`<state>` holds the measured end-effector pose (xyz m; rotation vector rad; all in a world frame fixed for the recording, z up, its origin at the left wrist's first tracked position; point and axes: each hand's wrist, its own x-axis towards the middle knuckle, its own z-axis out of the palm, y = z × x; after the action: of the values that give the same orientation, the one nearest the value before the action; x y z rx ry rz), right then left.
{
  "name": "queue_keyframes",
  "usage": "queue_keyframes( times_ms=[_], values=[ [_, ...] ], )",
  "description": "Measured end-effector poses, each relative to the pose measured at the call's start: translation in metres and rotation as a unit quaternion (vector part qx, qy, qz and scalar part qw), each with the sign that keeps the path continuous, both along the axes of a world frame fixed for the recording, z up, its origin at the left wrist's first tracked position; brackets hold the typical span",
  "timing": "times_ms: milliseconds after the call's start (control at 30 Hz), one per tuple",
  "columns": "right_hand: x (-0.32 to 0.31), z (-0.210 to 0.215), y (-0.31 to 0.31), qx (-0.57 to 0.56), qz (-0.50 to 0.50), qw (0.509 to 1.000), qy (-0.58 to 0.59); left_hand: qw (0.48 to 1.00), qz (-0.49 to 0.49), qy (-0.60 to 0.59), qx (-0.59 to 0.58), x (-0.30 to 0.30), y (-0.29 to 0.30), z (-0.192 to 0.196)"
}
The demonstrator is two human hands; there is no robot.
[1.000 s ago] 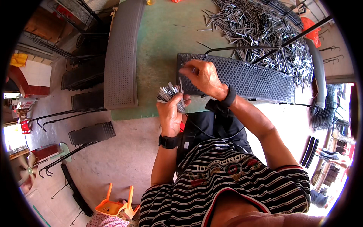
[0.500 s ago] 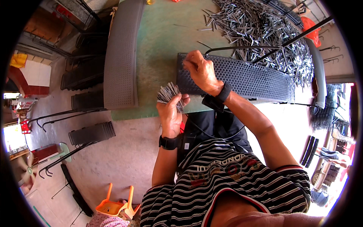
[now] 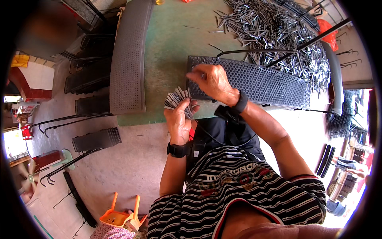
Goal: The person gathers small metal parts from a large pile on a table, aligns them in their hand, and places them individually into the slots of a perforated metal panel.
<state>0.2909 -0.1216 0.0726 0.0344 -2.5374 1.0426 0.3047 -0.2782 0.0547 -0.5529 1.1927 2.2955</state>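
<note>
My left hand is closed around a fanned bunch of thin grey and black strips, held at the table's near edge. Just to its right lies a long black panel with honeycomb holes; a bent black rod runs along its far side. My right hand hovers over the panel's left end, fingers drawn together and pointing left. Its fingertips are slightly blurred, and whatever they pinch is too small to make out. A large heap of similar strips covers the table's far right.
The green tabletop carries another perforated grey panel along its left side. More dark panels with hooked rods stand left of the table. An orange plastic chair is at the lower left beside patterned cloth. A fan stands farther left.
My right hand has come nearer and slightly left over the panel, its fingers lowering toward the bunch. My left hand has barely moved. A blurred dark shape has appeared at the upper left.
</note>
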Motion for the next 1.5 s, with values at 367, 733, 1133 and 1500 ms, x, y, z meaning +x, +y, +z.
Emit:
queue_keyframes(
  times_ms=[367, 733, 1133, 1500],
  values=[
    [0.005, 0.015, -0.002, -0.249, -0.071, 0.966, -0.016, 1.000, 0.005, 0.003, -0.004, 0.003, 0.004, 0.003],
    [-0.003, -0.003, -0.003, -0.100, -0.031, 0.994, 0.037, 1.000, 0.006, -0.002, 0.012, 0.002, 0.000, 0.002],
    [0.012, 0.000, -0.002, -0.059, -0.010, 0.998, -0.030, 1.000, 0.008, 0.005, -0.003, 0.000, 0.004, 0.006],
    [0.006, 0.011, -0.008, -0.241, -0.068, 0.968, 0.010, 1.000, 0.001, 0.002, 0.002, 0.001, 0.008, -0.001]
  ],
)
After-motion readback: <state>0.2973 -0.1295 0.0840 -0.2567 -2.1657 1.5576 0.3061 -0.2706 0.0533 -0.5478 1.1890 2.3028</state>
